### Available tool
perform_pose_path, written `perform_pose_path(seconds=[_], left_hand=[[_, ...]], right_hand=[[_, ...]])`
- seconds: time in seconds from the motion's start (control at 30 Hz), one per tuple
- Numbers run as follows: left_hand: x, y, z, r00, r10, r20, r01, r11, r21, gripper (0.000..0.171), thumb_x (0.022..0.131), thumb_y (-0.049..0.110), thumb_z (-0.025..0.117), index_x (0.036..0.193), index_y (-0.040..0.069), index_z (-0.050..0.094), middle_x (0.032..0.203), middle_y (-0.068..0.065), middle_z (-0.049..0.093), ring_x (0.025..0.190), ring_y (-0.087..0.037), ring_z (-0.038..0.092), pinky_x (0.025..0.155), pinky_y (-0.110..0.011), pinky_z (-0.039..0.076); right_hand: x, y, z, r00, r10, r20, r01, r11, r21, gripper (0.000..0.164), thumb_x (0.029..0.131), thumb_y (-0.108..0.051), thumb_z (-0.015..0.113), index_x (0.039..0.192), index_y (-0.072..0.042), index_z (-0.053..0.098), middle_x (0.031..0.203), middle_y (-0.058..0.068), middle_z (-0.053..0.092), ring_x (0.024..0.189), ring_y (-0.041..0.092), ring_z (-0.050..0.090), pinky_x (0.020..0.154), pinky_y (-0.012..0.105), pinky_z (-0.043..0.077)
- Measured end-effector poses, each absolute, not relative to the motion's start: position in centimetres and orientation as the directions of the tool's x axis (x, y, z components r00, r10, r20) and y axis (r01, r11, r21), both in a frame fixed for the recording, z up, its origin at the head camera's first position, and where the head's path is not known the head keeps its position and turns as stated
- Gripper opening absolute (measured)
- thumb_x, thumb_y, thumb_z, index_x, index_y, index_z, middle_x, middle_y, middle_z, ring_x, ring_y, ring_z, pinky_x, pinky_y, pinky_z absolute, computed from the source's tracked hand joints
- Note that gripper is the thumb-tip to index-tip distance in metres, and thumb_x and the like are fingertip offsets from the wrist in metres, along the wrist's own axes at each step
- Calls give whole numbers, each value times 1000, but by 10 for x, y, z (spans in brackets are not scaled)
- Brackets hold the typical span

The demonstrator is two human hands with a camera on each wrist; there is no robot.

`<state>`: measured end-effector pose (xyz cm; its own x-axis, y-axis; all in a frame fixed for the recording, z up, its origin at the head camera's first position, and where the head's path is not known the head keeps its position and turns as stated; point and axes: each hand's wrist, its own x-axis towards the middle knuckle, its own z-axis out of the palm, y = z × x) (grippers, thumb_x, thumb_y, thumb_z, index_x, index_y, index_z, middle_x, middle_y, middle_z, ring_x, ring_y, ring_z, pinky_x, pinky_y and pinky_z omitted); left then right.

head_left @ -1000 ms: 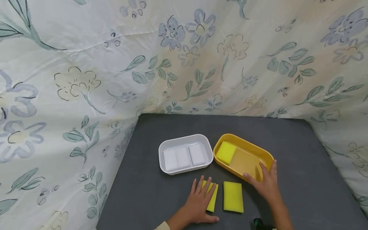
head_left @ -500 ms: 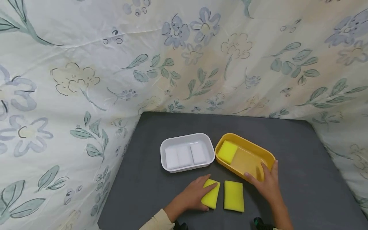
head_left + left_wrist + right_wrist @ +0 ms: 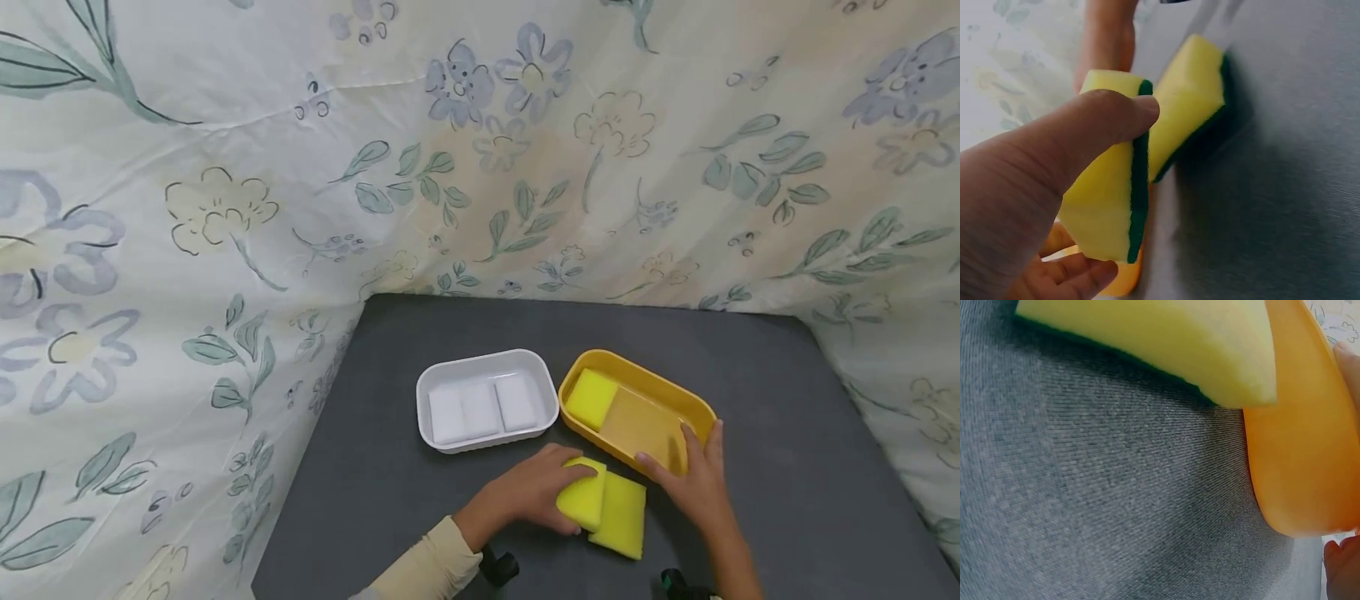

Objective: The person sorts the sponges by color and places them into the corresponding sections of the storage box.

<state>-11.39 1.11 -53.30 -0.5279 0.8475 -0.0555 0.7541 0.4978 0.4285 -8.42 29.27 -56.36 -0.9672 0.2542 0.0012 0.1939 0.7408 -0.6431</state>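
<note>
My left hand (image 3: 532, 492) holds a yellow sponge (image 3: 583, 496) between thumb and fingers. In the left wrist view this sponge (image 3: 1100, 206) shows a dark green scouring layer along one side. A second yellow sponge (image 3: 624, 521) lies on the table just right of it, green side down, partly overlapped by the held one in the head view. My right hand (image 3: 696, 479) grips the right end of a yellow tray (image 3: 675, 387), with some fingers inside the rim and others outside. Inside the tray's left end sits another yellow sponge (image 3: 591, 398).
A white tray (image 3: 468, 447) with white blocks (image 3: 480, 407) inside stands left of the yellow tray, their ends close together. The dark grey table (image 3: 360, 500) runs back to a floral cloth (image 3: 487, 167) hanging behind and at the sides.
My left hand, first spread flat over the left sponge, has taken hold of it and moved it right, up to the second sponge, which has shifted slightly right. My right hand stays on the tray.
</note>
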Motion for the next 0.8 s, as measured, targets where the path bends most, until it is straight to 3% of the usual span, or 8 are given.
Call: perform_pose_path(seconds=[0.4, 0.63, 0.8], left_hand=[[-124, 10, -497, -393, 904, -166, 778, 423, 464, 60, 68, 53, 70, 120, 28, 55, 119, 10, 46, 99, -6, 39, 77, -15, 33], [-136, 17, -481, -405, 911, -74, 799, 393, 455, 64, 68, 54, 69, 124, 26, 52, 125, 7, 43, 106, -6, 37, 84, -15, 31], [-146, 25, -480, -455, 891, -3, 786, 403, 469, 65, 70, 51, 69, 126, 25, 50, 133, 2, 38, 115, -10, 34, 90, -20, 31]], right_hand=[[-83, 295, -563, -972, 231, 39, 144, 723, -676, 96, 73, -51, 69, 142, -3, 24, 144, 4, -28, 130, 43, -13, 89, 70, 10], [-83, 294, -563, -970, 240, 30, 157, 723, -672, 97, 72, -52, 69, 142, -2, 24, 143, 3, -29, 130, 44, -12, 89, 70, 12], [-82, 294, -563, -973, 227, 40, 141, 725, -674, 95, 73, -51, 68, 141, -1, 25, 143, 4, -28, 129, 44, -12, 88, 71, 13]])
